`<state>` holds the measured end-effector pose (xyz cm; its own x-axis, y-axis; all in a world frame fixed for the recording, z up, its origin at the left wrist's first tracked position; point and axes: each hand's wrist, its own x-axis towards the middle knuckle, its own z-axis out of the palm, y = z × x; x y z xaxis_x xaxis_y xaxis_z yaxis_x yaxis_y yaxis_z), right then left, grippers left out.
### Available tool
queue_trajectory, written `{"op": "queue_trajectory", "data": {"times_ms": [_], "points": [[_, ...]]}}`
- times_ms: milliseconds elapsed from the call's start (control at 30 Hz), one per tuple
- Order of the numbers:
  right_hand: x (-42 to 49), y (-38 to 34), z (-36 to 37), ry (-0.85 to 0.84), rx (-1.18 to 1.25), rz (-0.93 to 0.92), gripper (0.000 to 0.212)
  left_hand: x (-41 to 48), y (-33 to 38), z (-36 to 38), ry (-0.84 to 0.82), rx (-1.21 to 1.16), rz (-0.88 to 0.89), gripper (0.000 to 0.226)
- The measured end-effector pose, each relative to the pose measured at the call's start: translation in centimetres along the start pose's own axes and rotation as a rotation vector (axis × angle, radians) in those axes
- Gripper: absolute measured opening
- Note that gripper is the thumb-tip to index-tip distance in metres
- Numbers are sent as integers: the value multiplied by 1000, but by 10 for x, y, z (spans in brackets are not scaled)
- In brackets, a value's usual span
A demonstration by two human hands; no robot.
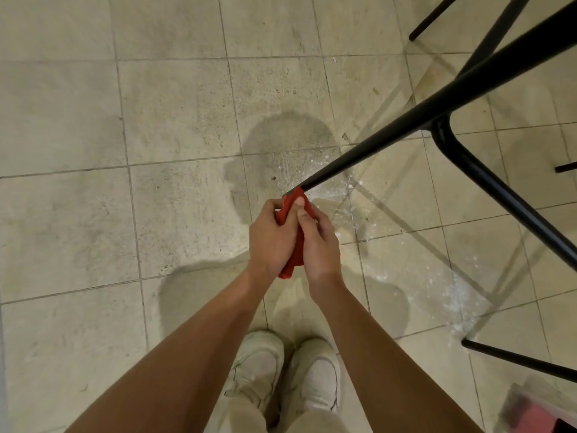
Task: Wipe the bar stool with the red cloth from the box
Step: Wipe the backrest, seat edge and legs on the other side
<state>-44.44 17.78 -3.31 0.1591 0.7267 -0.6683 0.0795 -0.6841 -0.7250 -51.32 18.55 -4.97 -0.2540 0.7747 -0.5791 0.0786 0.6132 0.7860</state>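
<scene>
left hand (pixel 270 242) and right hand (pixel 318 242) clasp red cloth (pixel 289 269), fingers curled tight | cloth bunched at bar stool (pixel 406 126) leg's foot | wiping likely midway; frame above-right of grip seemingly left

No writing can be read; the box (pixel 534 409) (bottom right corner) seems too blurred to tell.

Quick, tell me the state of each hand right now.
Left hand: closed, gripping the red cloth.
Right hand: closed, gripping the same cloth.
</scene>
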Motion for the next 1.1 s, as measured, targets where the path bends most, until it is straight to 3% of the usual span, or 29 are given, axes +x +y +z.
{"op": "queue_trajectory", "data": {"times_ms": [100,167,267,367,467,733,900,1100], "points": [[-6,-2,-3,38,5,-71,51,-3,11,-9,-173,-13,-20,68],[-9,-5,-6,118,47,-88,47,-3,17,-15,-246,-25,-34,75],[-11,-12,-15,254,194,-85,41,3,29,-26,-109,-15,-8,58],[-8,-23,-20,336,259,-214,43,16,38,-37,35,-18,21,36],[-2,-27,-4,273,56,-326,37,23,46,-34,-99,43,83,32],[45,5,18,152,-221,-150,29,33,39,-30,-120,53,63,35],[43,10,22,308,-91,-268,30,41,28,-45,-50,-10,22,36],[55,22,45,306,-149,-58,33,42,5,-51,-88,-24,-34,33]]}}
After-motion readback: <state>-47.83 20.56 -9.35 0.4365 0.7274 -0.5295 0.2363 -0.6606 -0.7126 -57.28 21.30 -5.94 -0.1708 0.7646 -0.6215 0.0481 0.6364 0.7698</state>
